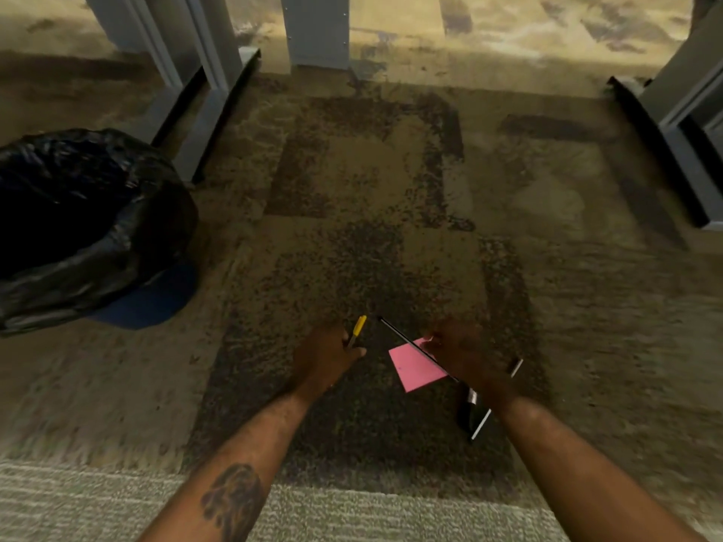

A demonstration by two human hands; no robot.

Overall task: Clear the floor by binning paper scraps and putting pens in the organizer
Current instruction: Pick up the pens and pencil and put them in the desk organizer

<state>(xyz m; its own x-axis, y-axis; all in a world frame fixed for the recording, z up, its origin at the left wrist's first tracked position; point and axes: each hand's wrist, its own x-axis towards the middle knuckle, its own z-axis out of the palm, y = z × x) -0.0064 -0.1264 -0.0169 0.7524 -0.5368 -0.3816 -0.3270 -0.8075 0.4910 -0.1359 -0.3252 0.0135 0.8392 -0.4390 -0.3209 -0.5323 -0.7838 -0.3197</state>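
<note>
Nearest us a black marker (467, 410) lies on the carpet (352, 228) under our right hand (463, 352), fingers pinching the pink paper scrap (414, 365), while our left hand (328, 352) clamps a yellow pen (358, 329) pointing far-right, the lined bin (78, 228) far left.

The picture is dim and yellowish. Bright light falls on the carpet (508, 29) at the top, and the middle lies in shadow. Everything looks soft and grainy. The metal legs (187, 52) lean and bend near the edges. The black bin bag (78, 213) shines a little.
</note>
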